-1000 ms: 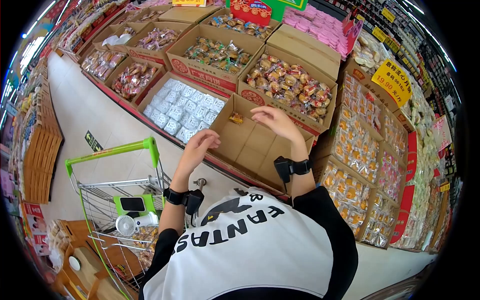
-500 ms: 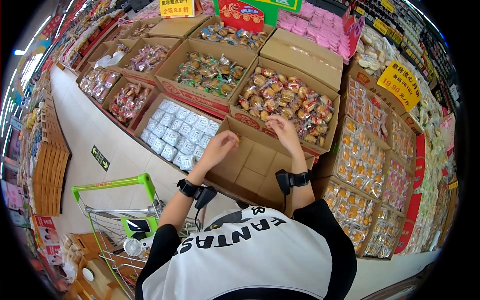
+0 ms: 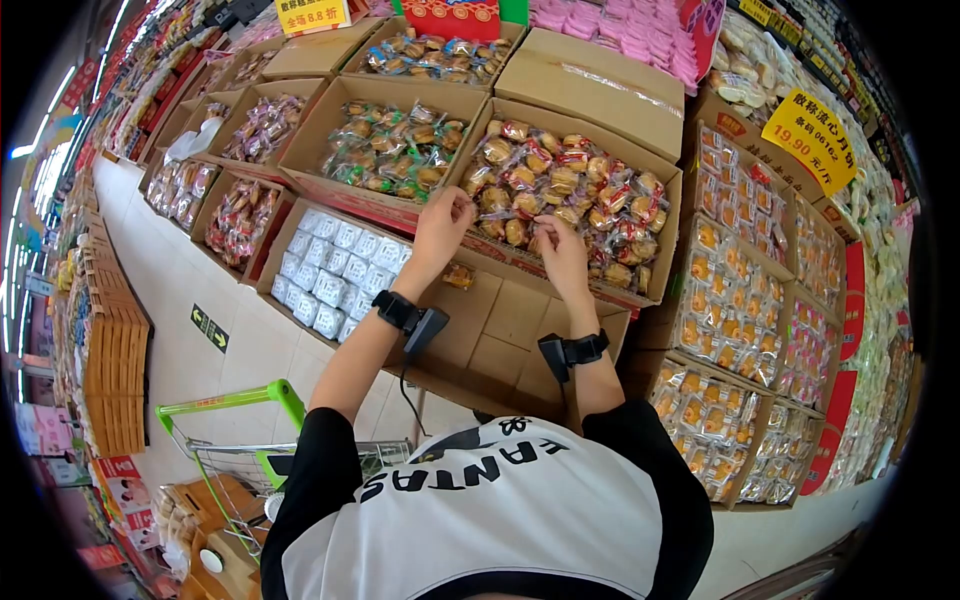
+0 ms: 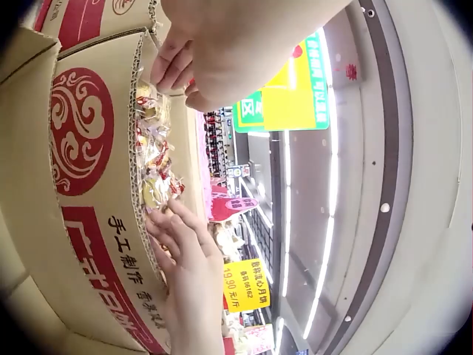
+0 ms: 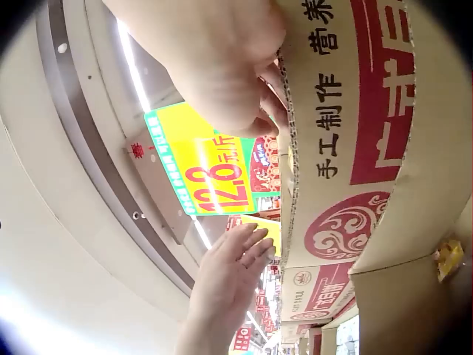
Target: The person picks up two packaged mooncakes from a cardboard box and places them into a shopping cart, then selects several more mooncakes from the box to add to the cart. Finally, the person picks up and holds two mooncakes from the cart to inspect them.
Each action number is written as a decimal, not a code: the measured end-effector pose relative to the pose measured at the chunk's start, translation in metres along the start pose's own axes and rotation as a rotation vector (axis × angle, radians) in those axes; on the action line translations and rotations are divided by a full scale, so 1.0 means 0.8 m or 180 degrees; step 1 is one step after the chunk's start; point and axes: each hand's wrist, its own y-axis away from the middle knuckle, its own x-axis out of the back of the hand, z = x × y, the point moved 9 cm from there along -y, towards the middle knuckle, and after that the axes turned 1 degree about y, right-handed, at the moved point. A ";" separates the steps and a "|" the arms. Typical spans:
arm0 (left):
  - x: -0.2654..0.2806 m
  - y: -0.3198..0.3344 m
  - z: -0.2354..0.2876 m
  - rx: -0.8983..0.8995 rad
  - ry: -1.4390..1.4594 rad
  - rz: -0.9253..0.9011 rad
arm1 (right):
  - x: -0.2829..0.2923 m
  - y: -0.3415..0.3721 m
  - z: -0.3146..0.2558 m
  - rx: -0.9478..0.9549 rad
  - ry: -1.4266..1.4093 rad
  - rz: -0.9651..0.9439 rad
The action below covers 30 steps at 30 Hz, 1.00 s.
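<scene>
My left hand (image 3: 440, 238) is over the near left corner of a carton (image 3: 662, 285) filled with wrapped pastries (image 3: 575, 185). Its fingers are loosely bent, and the right wrist view shows that hand (image 5: 225, 285) with nothing in it. Over the same carton's near edge is my right hand (image 3: 565, 262), its relaxed fingers at the nearest packs. In the left wrist view that right hand (image 4: 191, 277) has its fingertips close beside a clear wrapper (image 4: 157, 191); whether they touch cannot be told. A single wrapped pastry (image 3: 458, 275) lies in the low carton (image 3: 490, 345) below my hands.
White packs (image 3: 345, 262) fill a carton at the left, and green-and-clear packs (image 3: 395, 145) another behind it. Trays of packed pastries (image 3: 725, 310) stand at the right, below a yellow price sign (image 3: 810, 140). A green-handled cart (image 3: 225, 402) is at the lower left.
Both hands have moved from over the low carton to the filled pastry carton, the left one forward past its edge. The view has shifted, and the cart shows lower down.
</scene>
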 end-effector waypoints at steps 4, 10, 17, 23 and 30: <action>-0.021 -0.018 -0.010 -0.0316 -0.0983 0.0142 | -0.001 0.002 -0.016 0.0298 0.0688 0.0260; -0.055 -0.023 -0.019 -0.0464 -0.2630 0.0137 | -0.006 0.006 -0.028 0.0699 0.1266 0.0464; -0.072 -0.027 -0.040 0.0054 -0.3752 -0.0319 | -0.008 0.008 -0.032 0.0716 0.1456 0.0430; -0.086 -0.034 -0.070 0.0241 -0.3931 -0.0669 | -0.007 0.009 -0.035 0.0727 0.1517 0.0482; -0.076 -0.035 -0.069 0.0391 -0.2909 -0.0772 | -0.009 0.010 -0.032 0.0731 0.1556 0.0474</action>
